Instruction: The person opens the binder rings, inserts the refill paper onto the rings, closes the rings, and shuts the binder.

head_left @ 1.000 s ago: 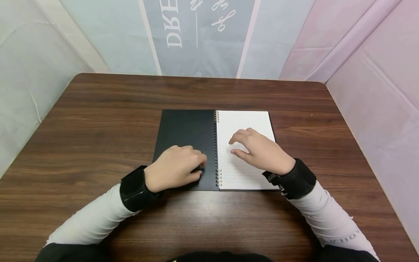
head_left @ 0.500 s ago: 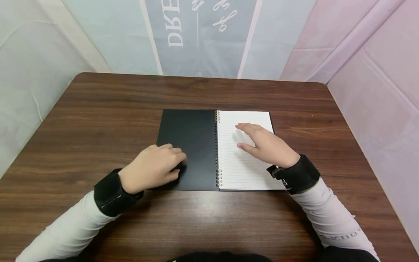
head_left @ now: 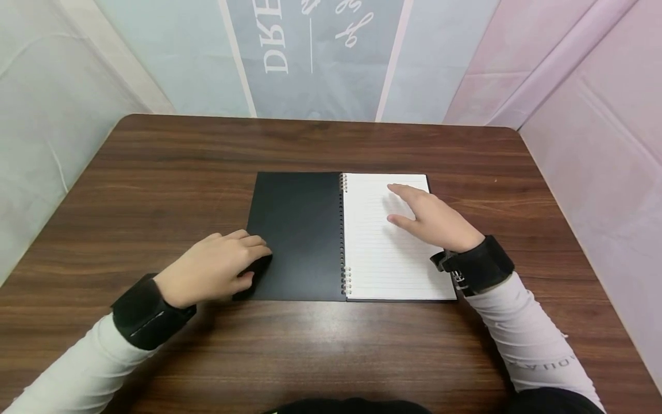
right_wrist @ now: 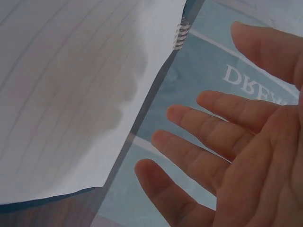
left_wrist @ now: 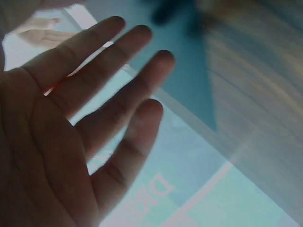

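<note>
A spiral notebook lies open on the wooden table, its black cover flat on the left and a lined white page on the right. Over the cover's left edge is my left hand, with relaxed fingers and nothing in its grasp; the left wrist view shows its bare palm. Above the lined page hovers my right hand, fingers extended and thumb apart. In the right wrist view the right palm is bare, and a shadow falls on the page.
The brown wooden table surrounds the notebook on all sides. Behind it hangs a printed cloth backdrop, with pale pink cloth along the right side. Both wrists wear black straps.
My left hand has slid leftward across the black cover to its left edge. The right hand has drifted up and right over the page, its fingers straightening. The notebook stays in place.
</note>
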The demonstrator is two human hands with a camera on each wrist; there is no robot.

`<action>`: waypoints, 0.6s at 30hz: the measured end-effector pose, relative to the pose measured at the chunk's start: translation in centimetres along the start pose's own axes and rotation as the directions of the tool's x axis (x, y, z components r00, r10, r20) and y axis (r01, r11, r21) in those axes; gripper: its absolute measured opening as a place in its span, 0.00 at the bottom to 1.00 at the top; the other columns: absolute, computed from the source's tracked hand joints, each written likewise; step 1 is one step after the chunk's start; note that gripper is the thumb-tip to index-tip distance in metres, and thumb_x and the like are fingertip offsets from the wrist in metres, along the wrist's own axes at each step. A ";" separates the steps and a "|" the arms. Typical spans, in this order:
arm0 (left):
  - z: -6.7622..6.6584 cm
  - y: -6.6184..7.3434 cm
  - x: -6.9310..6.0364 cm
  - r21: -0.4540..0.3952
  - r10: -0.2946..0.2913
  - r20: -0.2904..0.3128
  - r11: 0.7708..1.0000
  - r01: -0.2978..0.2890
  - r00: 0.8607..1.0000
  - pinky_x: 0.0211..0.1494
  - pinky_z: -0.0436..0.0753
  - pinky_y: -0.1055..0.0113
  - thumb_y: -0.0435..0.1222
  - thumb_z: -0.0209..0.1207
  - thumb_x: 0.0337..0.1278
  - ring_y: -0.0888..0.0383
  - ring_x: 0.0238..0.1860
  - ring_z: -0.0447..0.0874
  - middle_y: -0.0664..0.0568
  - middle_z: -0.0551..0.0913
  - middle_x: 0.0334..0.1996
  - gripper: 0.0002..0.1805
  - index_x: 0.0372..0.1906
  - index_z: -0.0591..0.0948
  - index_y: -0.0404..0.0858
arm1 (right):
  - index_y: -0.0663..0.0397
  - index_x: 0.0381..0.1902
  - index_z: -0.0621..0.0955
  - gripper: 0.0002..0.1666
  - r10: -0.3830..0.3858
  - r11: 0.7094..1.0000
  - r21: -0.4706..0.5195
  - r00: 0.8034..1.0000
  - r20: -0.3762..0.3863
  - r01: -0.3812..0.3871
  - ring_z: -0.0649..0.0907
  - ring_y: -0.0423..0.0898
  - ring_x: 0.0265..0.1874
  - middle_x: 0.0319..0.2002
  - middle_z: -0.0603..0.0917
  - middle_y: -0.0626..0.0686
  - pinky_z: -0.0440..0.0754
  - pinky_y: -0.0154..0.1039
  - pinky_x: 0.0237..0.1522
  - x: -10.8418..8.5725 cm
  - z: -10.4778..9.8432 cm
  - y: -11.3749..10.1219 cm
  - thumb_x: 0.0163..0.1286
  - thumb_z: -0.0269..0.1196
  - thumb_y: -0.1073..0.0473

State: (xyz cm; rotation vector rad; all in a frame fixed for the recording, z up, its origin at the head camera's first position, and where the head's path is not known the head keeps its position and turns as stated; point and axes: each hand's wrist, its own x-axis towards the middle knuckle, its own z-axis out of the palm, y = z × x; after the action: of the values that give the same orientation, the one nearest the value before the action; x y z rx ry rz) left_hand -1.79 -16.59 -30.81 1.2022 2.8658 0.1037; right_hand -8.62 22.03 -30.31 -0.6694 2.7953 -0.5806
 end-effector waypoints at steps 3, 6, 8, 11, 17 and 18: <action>0.1 -0.2 -0.7 -0.011 0.000 0.035 1.000 0.000 0.999 0.37 0.83 0.60 0.34 0.67 0.43 0.49 0.52 0.83 0.48 0.84 0.53 0.26 0.54 0.83 0.36 | 0.63 0.75 0.60 0.38 0.021 1.000 0.008 1.000 0.000 -0.021 0.64 0.61 0.74 0.74 0.64 0.65 0.61 0.58 0.73 0.1 0.1 0.5 0.75 0.58 0.53; 0.2 -0.2 -1.3 -0.041 -0.001 0.072 0.999 0.003 0.997 0.44 0.85 0.56 0.36 0.69 0.42 0.45 0.57 0.81 0.45 0.81 0.57 0.31 0.58 0.81 0.35 | 0.64 0.75 0.60 0.38 0.045 0.999 0.014 0.999 0.025 -0.045 0.62 0.62 0.75 0.75 0.62 0.66 0.59 0.59 0.73 0.2 0.1 1.0 0.75 0.58 0.52; 0.3 -0.1 -1.5 -0.052 -0.007 0.090 0.999 0.012 0.996 0.48 0.85 0.54 0.37 0.69 0.40 0.44 0.59 0.80 0.44 0.79 0.59 0.33 0.59 0.80 0.34 | 0.65 0.75 0.60 0.39 0.058 0.998 0.017 0.997 0.049 -0.059 0.60 0.62 0.76 0.75 0.59 0.67 0.58 0.60 0.74 0.2 0.2 1.3 0.75 0.57 0.51; 0.4 0.2 -1.7 -0.041 -0.008 0.101 0.999 0.012 0.995 0.50 0.84 0.52 0.38 0.70 0.39 0.42 0.60 0.79 0.42 0.78 0.61 0.35 0.60 0.80 0.33 | 0.67 0.75 0.60 0.39 0.068 0.997 0.018 0.993 0.093 -0.070 0.56 0.64 0.77 0.76 0.56 0.69 0.55 0.61 0.74 0.3 0.2 1.6 0.76 0.56 0.50; 0.7 0.7 -1.5 0.053 0.039 0.056 0.998 -0.042 0.998 0.48 0.85 0.53 0.35 0.69 0.35 0.39 0.56 0.82 0.38 0.80 0.58 0.34 0.57 0.81 0.29 | 0.70 0.74 0.60 0.40 0.081 0.997 -0.003 0.984 0.158 -0.082 0.52 0.69 0.77 0.77 0.52 0.71 0.51 0.63 0.75 0.2 0.2 2.1 0.76 0.56 0.49; 0.7 0.8 -1.4 0.068 0.043 0.055 0.997 -0.047 0.998 0.47 0.85 0.53 0.35 0.69 0.34 0.39 0.56 0.82 0.38 0.81 0.57 0.34 0.56 0.81 0.29 | 0.70 0.74 0.60 0.40 0.083 0.997 -0.003 0.983 0.162 -0.083 0.51 0.69 0.77 0.77 0.51 0.71 0.51 0.63 0.75 0.2 0.2 2.1 0.76 0.56 0.49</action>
State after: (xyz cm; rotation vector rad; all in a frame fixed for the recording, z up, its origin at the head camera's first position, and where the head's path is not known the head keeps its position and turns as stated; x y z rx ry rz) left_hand -0.19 -17.00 -31.49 1.2614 2.8191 -0.0258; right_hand -9.59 23.63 -31.39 -0.5686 2.6557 -0.4919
